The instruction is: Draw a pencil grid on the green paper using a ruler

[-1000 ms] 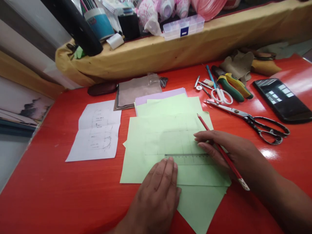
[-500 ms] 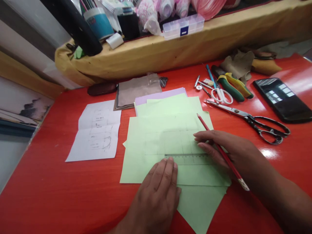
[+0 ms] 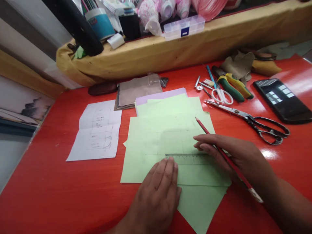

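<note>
Fingers (image 3: 167, 170) of the left hand (image 3: 156, 195) lie flat and slightly spread, not clenched, with their tips pressing on the lower edge of a clear ruler (image 3: 187, 159). The ruler lies level across a pale green sheet (image 3: 146, 136) near the middle of a red table (image 3: 48, 169). Faint pencil lines form a grid on the sheet, and the ruler's upper edge runs along one of them.

To the right, the right hand (image 3: 234, 156) grasps a red pencil (image 3: 204, 129) in its curled fingers (image 3: 203, 146). The pencil slants across the hand, its point over the sheet and well above the ruler. Whether the point touches the paper cannot be told.

More green sheets lie under the first, one jutting out toward the bottom, with a lilac sheet (image 3: 158, 93) beyond them. To the left lies a creased paper with sketches (image 3: 95, 130). To the right are black-handled shears (image 3: 258, 125), white-handled scissors (image 3: 221, 96), green and yellow pliers (image 3: 231, 89) and a phone (image 3: 280, 100).
</note>
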`<control>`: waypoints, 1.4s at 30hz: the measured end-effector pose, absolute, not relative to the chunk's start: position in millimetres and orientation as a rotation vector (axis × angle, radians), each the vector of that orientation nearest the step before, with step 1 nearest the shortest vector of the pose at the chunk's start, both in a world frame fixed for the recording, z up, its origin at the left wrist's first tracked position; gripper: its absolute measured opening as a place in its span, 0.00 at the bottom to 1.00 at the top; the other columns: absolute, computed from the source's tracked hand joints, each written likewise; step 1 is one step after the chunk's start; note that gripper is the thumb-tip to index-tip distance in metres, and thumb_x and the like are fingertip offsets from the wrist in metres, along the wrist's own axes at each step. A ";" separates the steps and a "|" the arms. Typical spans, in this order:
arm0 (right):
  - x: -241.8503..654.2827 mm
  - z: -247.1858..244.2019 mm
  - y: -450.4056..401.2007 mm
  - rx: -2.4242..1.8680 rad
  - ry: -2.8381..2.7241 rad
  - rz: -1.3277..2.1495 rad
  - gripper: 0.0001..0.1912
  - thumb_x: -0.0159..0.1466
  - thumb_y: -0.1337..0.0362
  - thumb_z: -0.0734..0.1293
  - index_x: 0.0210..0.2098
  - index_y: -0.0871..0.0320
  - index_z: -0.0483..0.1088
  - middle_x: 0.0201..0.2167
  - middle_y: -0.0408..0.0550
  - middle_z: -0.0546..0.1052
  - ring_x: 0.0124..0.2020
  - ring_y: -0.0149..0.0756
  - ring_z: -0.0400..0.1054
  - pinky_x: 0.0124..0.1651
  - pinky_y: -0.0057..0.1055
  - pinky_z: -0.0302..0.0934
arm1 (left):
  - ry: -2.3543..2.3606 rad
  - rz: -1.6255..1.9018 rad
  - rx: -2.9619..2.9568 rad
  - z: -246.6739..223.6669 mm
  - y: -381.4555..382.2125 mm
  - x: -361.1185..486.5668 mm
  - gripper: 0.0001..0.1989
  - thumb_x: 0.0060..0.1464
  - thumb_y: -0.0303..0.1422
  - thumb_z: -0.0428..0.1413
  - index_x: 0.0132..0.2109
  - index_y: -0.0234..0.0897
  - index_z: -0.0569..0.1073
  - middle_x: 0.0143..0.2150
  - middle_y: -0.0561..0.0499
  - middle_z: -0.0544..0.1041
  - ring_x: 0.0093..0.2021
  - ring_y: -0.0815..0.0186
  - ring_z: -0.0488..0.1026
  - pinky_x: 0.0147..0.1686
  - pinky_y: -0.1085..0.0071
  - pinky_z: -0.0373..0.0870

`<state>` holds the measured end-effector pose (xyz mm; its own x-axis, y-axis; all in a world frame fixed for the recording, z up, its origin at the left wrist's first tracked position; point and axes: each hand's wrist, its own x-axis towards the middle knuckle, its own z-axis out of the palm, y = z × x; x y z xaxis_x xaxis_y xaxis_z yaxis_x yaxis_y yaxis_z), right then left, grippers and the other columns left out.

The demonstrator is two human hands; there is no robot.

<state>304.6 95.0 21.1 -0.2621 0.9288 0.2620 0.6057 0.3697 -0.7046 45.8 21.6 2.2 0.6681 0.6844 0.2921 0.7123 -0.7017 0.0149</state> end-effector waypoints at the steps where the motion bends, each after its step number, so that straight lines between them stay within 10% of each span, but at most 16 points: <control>1: 303.6 22.8 94.1 -1.305 -1.923 0.707 0.11 0.75 0.58 0.67 0.52 0.47 0.81 0.38 0.43 0.89 0.35 0.40 0.85 0.39 0.34 0.79 | -1.168 -0.424 -2.774 2.1 21.5 45.6 0.21 0.73 0.28 0.53 0.66 0.18 0.72 0.67 0.32 0.75 0.67 0.45 0.74 0.63 0.54 0.77; 10: 286.9 34.0 87.6 -1.053 -1.579 1.345 0.15 0.77 0.52 0.66 0.52 0.49 0.83 0.35 0.45 0.88 0.28 0.32 0.82 0.33 0.25 0.77 | -1.134 -0.463 -2.736 -1.1 22.0 46.9 0.20 0.73 0.29 0.54 0.63 0.17 0.74 0.65 0.30 0.76 0.65 0.45 0.76 0.62 0.54 0.76; 19: 267.8 30.5 85.9 -1.098 -1.662 1.232 0.19 0.78 0.55 0.64 0.35 0.56 0.80 0.22 0.42 0.77 0.23 0.29 0.72 0.28 0.24 0.67 | -1.127 -0.542 -2.715 -5.4 23.1 47.2 0.19 0.73 0.29 0.53 0.62 0.16 0.75 0.63 0.30 0.78 0.64 0.45 0.76 0.62 0.54 0.76; 42: 261.7 18.9 84.7 -1.328 -1.579 1.309 0.19 0.78 0.52 0.64 0.35 0.54 0.76 0.23 0.40 0.77 0.21 0.28 0.71 0.26 0.24 0.66 | -1.117 -0.488 -2.709 -3.1 21.3 47.6 0.20 0.73 0.29 0.53 0.63 0.15 0.74 0.64 0.30 0.77 0.64 0.45 0.76 0.64 0.54 0.72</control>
<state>261.7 84.7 18.9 -0.2440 0.9648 -0.0983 0.2755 -0.0283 -0.9609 47.6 21.3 -3.1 0.6656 0.6528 0.3616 0.7088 -0.7046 -0.0327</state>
